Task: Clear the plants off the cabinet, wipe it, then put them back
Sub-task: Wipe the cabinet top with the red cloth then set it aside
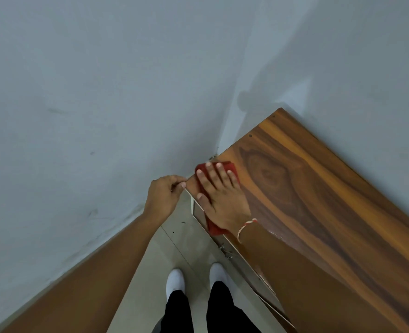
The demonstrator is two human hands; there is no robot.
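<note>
My right hand [219,198], fingers spread flat, presses a red cloth [216,200] onto the corner of the brown wood-grain cabinet top [318,200], centre of the frame; the cloth's lower end hangs over the front edge. My left hand [165,197], just left of it, has its fingers curled with the fingertips at the cabinet's corner edge. A pale smear lies on the wood beside my right wrist, which wears a red-and-white thread band [246,227]. My white shoes [175,281] stand on grey floor tiles [150,260], bottom centre.

Right hand [219,195] flat, fingers spread, pressing red cloth [225,168] on wooden cabinet top [318,188] at its 9 o'clock corner. Left hand [163,195] curled, fingertips at cabinet edge. White shoes [174,281] at 6 o'clock on tiled floor [150,260].
</note>
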